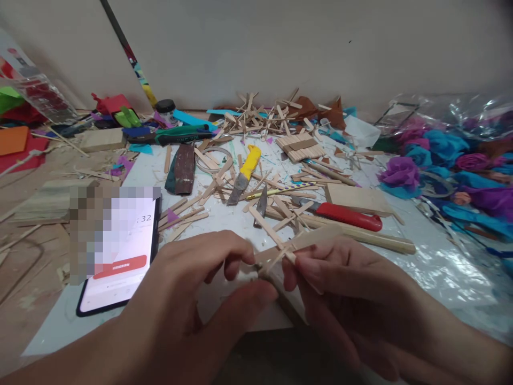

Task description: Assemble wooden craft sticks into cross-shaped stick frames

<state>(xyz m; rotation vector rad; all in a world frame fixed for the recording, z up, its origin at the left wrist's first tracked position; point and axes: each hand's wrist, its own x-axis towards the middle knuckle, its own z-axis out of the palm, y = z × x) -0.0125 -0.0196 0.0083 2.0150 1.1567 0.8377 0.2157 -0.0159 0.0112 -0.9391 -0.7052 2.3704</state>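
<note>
Left hand (200, 289): fingers pinched on stick piece (298, 245).
Right hand (344, 283): fingers gripping the same piece.
Phone (120, 256): nine o'clock of the hands.
Yellow knife (247, 170): twelve o'clock, among loose sticks (256, 115).
Paper flowers (401, 174): two o'clock.

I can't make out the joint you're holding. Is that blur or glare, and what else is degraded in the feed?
Head view: blur, not glare, softens the left hand and right hand pinching the craft-stick piece; the yellow knife behind is sharp; the phone is partly pixelated; glare sits on the plastic bag.
</note>
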